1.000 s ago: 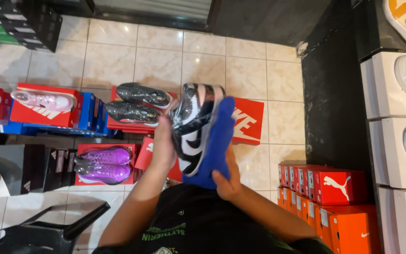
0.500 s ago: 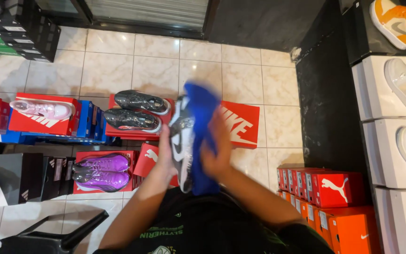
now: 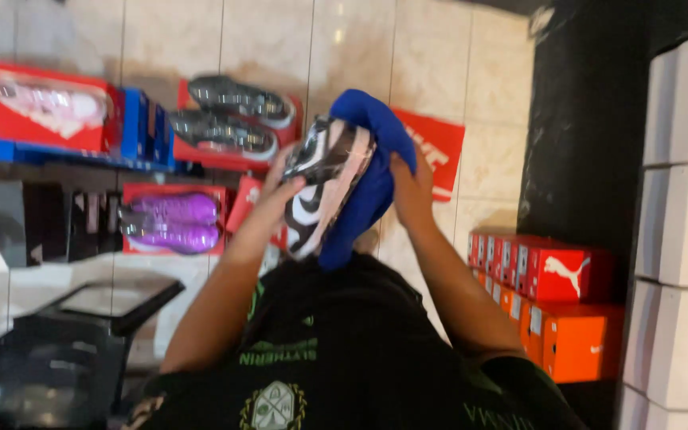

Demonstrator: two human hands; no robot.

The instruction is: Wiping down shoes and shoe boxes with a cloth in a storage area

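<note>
I hold a black, white and pink sneaker up in front of my chest, its sole turned toward the right. My left hand grips it from the left side. My right hand presses a blue cloth against the sneaker's right side and over its top. The picture is blurred by motion.
On the tiled floor lie red shoe boxes with pairs on them: dark grey shoes, purple shoes, pink shoes. Stacked red and orange boxes stand at the right, next to white boxes. A black chair is at lower left.
The blue cloth has moved up over the top of the sneaker, and the sneaker has tilted. The camera has shifted closer and to the right.
</note>
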